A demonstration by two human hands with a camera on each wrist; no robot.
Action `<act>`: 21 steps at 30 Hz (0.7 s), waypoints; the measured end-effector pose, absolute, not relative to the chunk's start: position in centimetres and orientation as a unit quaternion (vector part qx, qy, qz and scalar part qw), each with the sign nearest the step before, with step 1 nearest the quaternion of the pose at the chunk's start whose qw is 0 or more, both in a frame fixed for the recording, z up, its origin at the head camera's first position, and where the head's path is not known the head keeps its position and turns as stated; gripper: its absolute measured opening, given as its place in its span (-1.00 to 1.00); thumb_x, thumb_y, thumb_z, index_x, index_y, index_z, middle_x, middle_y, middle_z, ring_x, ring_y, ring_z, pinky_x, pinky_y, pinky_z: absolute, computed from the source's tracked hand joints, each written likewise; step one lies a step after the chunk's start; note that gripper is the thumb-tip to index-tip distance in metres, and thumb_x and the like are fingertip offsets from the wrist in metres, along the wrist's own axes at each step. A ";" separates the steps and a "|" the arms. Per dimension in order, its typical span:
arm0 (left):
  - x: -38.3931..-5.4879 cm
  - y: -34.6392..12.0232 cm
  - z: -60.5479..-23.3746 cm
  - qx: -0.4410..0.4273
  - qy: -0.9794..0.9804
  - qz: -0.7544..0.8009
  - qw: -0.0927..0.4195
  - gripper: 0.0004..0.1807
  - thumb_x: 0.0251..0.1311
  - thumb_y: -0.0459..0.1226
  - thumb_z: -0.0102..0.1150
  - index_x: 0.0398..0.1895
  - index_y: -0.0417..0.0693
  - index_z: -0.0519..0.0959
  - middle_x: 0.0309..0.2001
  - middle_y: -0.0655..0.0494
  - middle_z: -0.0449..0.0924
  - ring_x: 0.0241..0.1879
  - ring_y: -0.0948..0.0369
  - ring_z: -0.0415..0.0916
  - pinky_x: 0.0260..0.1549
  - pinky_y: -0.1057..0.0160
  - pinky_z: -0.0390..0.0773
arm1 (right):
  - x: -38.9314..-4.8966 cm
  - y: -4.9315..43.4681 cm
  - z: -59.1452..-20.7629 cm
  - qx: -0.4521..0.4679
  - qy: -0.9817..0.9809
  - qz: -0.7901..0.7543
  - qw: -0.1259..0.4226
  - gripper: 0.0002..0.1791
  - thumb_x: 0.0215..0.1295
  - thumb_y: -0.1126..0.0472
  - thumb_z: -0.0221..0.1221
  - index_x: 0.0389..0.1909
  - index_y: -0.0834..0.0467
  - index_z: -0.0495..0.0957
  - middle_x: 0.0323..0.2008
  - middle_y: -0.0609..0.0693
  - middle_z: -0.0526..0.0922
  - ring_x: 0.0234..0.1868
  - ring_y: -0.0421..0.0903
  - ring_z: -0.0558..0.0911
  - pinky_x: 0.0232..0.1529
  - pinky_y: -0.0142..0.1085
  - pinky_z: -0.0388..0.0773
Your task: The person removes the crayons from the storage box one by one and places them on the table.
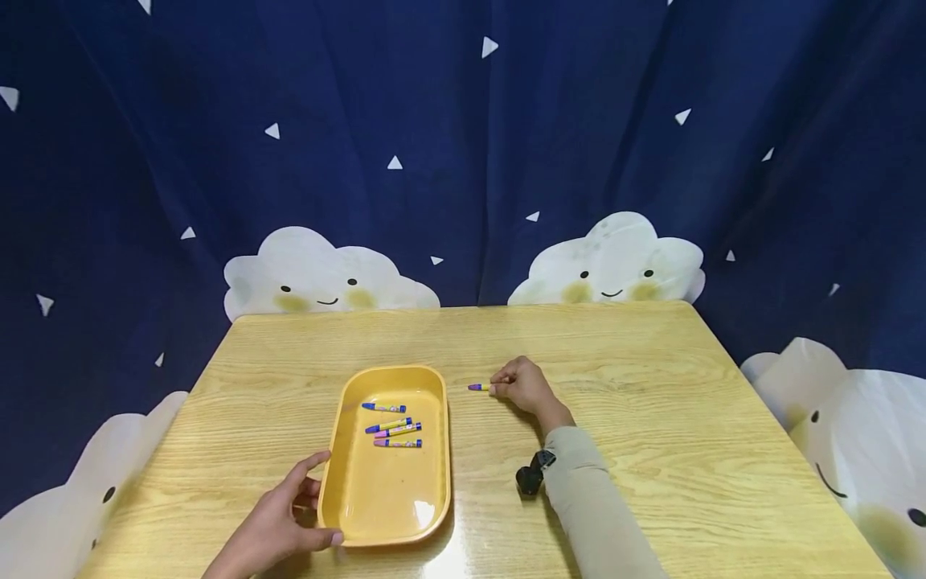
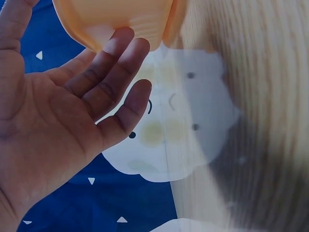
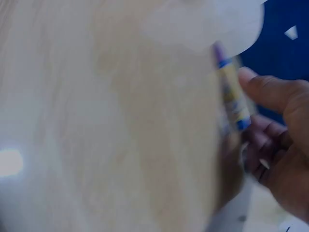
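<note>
Four crayons (image 1: 398, 431) inside tray, one pinched beside it

Right hand (image 1: 526, 388) pinches the purple-tipped crayon (image 1: 479, 388) just right of the tray (image 1: 394, 490), toward its far end, coloured tip facing the tray. Can't tell if it's off the tabletop (image 1: 651, 450). Left hand (image 1: 278, 523) isn't clenched: fingers loose at the tray's left side, thumb at its near-left corner. Good handling: pinch behind the tip, light pressure, since it could roll or snap; left hand should steady the tray without tilting it.
</note>
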State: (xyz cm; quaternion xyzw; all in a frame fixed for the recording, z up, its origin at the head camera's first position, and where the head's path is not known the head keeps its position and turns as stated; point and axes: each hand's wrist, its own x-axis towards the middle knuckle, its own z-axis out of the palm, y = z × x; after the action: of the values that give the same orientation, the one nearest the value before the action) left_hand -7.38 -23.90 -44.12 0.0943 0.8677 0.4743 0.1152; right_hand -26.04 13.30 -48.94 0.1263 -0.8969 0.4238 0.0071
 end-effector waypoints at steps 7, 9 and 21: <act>-7.6 -23.7 -44.3 0.098 0.862 0.482 0.123 0.08 -0.31 -0.20 0.55 0.32 -0.18 0.11 -0.22 -0.02 0.50 -0.24 0.12 0.49 -0.28 0.23 0.49 | -25.7 13.0 -46.7 0.100 -0.891 0.441 -0.041 -0.75 0.11 0.31 0.30 -0.16 0.29 0.63 -0.03 0.18 0.54 0.00 0.16 0.51 -0.02 -0.04 0.42; -7.6 -23.7 -44.4 0.099 0.860 0.485 0.127 0.08 -0.31 -0.21 0.55 0.33 -0.19 0.10 -0.22 -0.03 0.51 -0.24 0.11 0.49 -0.28 0.23 0.50 | -25.5 13.0 -46.3 0.093 -0.887 0.449 -0.053 -0.72 0.13 0.31 0.29 -0.12 0.30 0.61 -0.01 0.17 0.54 0.00 0.16 0.52 -0.02 -0.06 0.43; -7.7 -23.6 -44.3 0.047 0.858 0.486 0.159 0.12 -0.36 -0.18 0.58 0.34 -0.14 0.10 -0.20 -0.01 0.51 -0.24 0.11 0.45 -0.27 0.23 0.49 | -25.1 10.4 -43.6 0.140 -0.873 0.463 -0.063 -0.63 0.16 0.20 0.27 -0.03 0.29 0.58 -0.02 0.18 0.54 -0.13 0.05 0.54 -0.17 -0.15 0.49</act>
State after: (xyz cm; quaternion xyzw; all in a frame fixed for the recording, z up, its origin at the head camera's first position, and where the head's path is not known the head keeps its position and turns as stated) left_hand -7.68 -23.58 -44.29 0.0470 0.8581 0.4859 0.1593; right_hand -25.09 10.44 -43.55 0.1405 -0.8728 0.4631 -0.0633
